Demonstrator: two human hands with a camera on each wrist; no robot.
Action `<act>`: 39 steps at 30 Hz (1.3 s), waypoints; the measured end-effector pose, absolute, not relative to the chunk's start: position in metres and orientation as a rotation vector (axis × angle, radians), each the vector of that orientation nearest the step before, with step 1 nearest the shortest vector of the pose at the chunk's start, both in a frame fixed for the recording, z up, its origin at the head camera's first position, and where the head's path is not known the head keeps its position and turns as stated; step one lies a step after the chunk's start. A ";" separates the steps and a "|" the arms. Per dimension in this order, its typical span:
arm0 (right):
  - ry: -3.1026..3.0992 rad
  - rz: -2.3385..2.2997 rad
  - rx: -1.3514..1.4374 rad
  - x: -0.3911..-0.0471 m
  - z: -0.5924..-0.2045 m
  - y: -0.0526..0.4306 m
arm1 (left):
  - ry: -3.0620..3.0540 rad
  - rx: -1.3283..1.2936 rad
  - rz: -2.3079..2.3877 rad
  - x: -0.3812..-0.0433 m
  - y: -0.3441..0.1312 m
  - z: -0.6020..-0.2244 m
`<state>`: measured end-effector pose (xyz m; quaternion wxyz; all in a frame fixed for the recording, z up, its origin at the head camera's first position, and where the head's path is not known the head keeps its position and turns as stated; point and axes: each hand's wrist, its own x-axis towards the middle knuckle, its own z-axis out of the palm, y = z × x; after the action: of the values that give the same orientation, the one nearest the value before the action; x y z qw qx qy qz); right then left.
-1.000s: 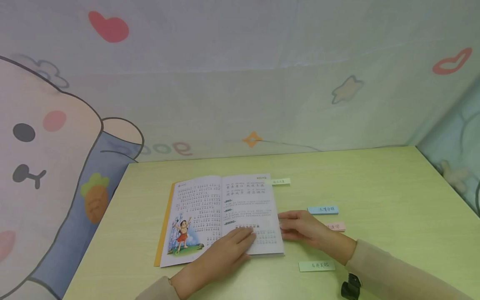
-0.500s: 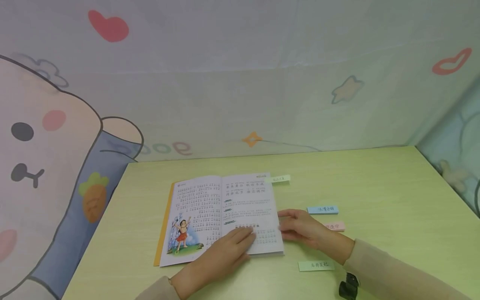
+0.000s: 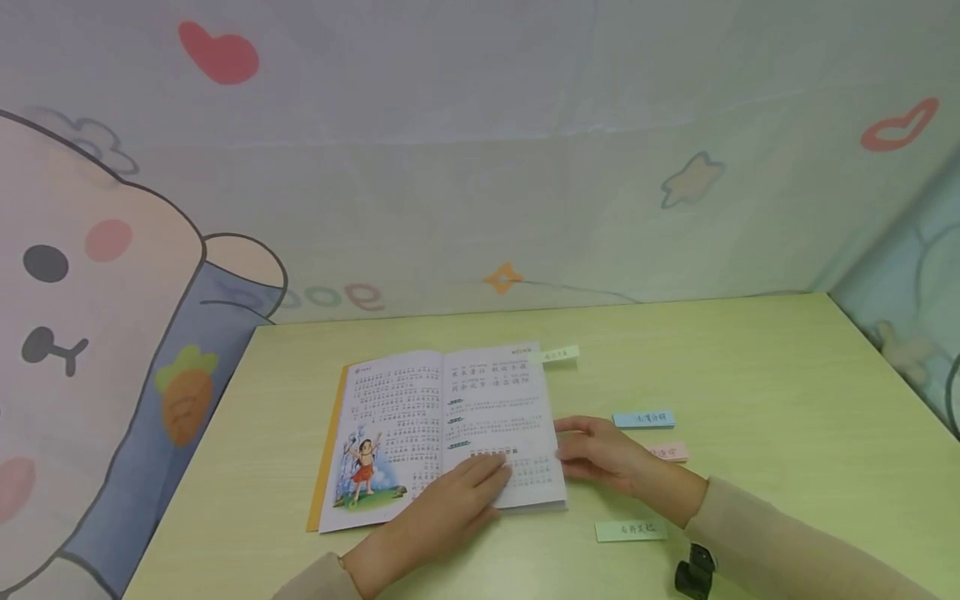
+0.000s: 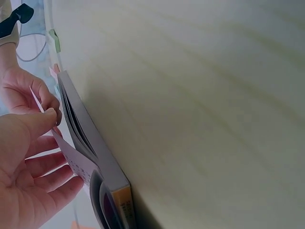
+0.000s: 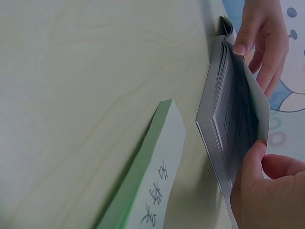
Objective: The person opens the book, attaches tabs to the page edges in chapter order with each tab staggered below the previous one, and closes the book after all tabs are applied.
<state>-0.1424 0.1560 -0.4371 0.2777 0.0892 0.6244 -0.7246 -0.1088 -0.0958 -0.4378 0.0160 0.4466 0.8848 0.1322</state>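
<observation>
On the table (image 3: 735, 375), the open book's (image 3: 427, 408) right page (image 3: 498, 417) and slip (image 3: 559, 356) tilt slightly higher than 1 second ago, seemingly parted from the rest. Your right hand (image 3: 603, 454) pinches the page's edge; your left hand (image 3: 459, 504) rests there, fingers straight.

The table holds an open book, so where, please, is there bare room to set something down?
The table is bare between its left edge and the book, and from the blue slip across to its right edge, beyond the right sleeve. It is crowded right of the book: right hand, pink slip and near green slip.
</observation>
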 end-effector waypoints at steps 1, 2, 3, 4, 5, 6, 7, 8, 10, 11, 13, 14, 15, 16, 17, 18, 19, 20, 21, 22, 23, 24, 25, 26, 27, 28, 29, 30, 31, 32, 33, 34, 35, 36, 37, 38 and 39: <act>1.672 -1.948 0.233 -0.143 -0.438 0.156 | 2.751 1.385 0.413 -0.109 -0.096 -0.438; 1.667 -1.951 0.228 -0.143 -0.438 0.157 | 2.752 1.387 0.414 -0.109 -0.095 -0.438; 1.662 -1.954 0.224 -0.143 -0.438 0.157 | 2.753 1.388 0.416 -0.109 -0.095 -0.438; 1.657 -1.958 0.214 -0.143 -0.439 0.158 | 2.754 1.389 0.420 -0.109 -0.095 -0.439; 1.656 -1.959 0.213 -0.143 -0.439 0.158 | 2.755 1.390 0.419 -0.109 -0.094 -0.439; 1.659 -1.958 0.214 -0.143 -0.439 0.158 | 2.753 1.387 0.427 -0.109 -0.094 -0.439; 1.665 -1.956 0.217 -0.143 -0.438 0.158 | 2.753 1.385 0.442 -0.109 -0.094 -0.439; 1.670 -1.954 0.214 -0.143 -0.438 0.157 | 2.755 1.376 0.461 -0.109 -0.093 -0.439; 1.677 -1.952 0.220 -0.142 -0.437 0.157 | 2.765 1.311 0.513 -0.111 -0.092 -0.438; 1.679 -1.951 0.226 -0.142 -0.437 0.157 | 2.776 1.265 0.543 -0.113 -0.092 -0.436; 1.670 -1.958 0.222 -0.141 -0.436 0.157 | 2.802 1.131 0.613 -0.120 -0.092 -0.433; 1.665 -1.960 0.217 -0.141 -0.436 0.157 | 2.805 1.053 0.650 -0.125 -0.091 -0.431; 1.661 -1.963 0.221 -0.141 -0.435 0.157 | 2.801 0.966 0.680 -0.130 -0.091 -0.429; 1.659 -1.964 0.217 -0.140 -0.435 0.157 | 2.789 0.882 0.710 -0.135 -0.091 -0.428; 1.656 -1.967 0.214 -0.140 -0.435 0.157 | 2.768 0.807 0.744 -0.140 -0.091 -0.427; 1.652 -1.969 0.212 -0.140 -0.436 0.157 | 2.738 0.738 0.770 -0.145 -0.091 -0.426; 1.652 -1.971 0.209 -0.140 -0.436 0.157 | 2.709 0.681 0.789 -0.150 -0.090 -0.426; 1.653 -1.970 0.207 -0.140 -0.436 0.157 | 2.680 0.640 0.803 -0.154 -0.089 -0.426; 1.650 -1.973 0.202 -0.140 -0.436 0.157 | 2.660 0.612 0.811 -0.157 -0.088 -0.426; 1.644 -1.976 0.193 -0.140 -0.436 0.157 | 2.647 0.596 0.824 -0.158 -0.087 -0.427; 1.637 -1.981 0.184 -0.140 -0.436 0.157 | 2.642 0.594 0.831 -0.159 -0.085 -0.427; 1.632 -1.985 0.172 -0.140 -0.435 0.157 | 2.643 0.602 0.833 -0.159 -0.084 -0.428; 1.627 -1.989 0.157 -0.140 -0.434 0.157 | 2.658 0.624 0.832 -0.159 -0.082 -0.428; 1.622 -1.993 0.143 -0.140 -0.433 0.157 | 2.673 0.650 0.837 -0.157 -0.080 -0.427; 1.619 -1.995 0.127 -0.140 -0.431 0.157 | 2.691 0.683 0.840 -0.155 -0.078 -0.426; 1.623 -1.994 0.115 -0.141 -0.429 0.156 | 2.711 0.726 0.852 -0.152 -0.077 -0.425; 1.628 -1.993 0.103 -0.141 -0.427 0.156 | 2.724 0.761 0.863 -0.149 -0.075 -0.424; 1.635 -1.989 0.091 -0.141 -0.426 0.155 | 2.729 0.786 0.883 -0.146 -0.073 -0.422; 1.642 -1.983 0.081 -0.142 -0.423 0.154 | 2.727 0.800 0.914 -0.143 -0.071 -0.419; 1.650 -1.977 0.067 -0.142 -0.421 0.153 | 2.715 0.798 0.952 -0.139 -0.069 -0.417; 1.663 -1.969 0.051 -0.142 -0.419 0.151 | 2.697 0.789 1.003 -0.136 -0.067 -0.415; 1.674 -1.963 0.033 -0.142 -0.416 0.150 | 2.672 0.769 1.057 -0.133 -0.066 -0.412; 1.685 -1.955 0.010 -0.142 -0.414 0.148 | 2.639 0.727 1.115 -0.131 -0.065 -0.410; 1.700 -1.945 -0.018 -0.142 -0.411 0.145 | 2.607 0.696 1.183 -0.129 -0.064 -0.407; 1.713 -1.939 -0.044 -0.141 -0.409 0.143 | 2.579 0.662 1.248 -0.127 -0.063 -0.405; 1.724 -1.935 -0.071 -0.141 -0.408 0.140 | 2.552 0.635 1.308 -0.126 -0.063 -0.403; 1.739 -1.931 -0.093 -0.140 -0.406 0.137 | 2.522 0.608 1.373 -0.125 -0.063 -0.401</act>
<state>-0.1401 0.1366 -0.4062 0.2676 -0.0345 0.6445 -0.7155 -0.1250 -0.0634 -0.4013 0.1029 0.2059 0.8546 0.4654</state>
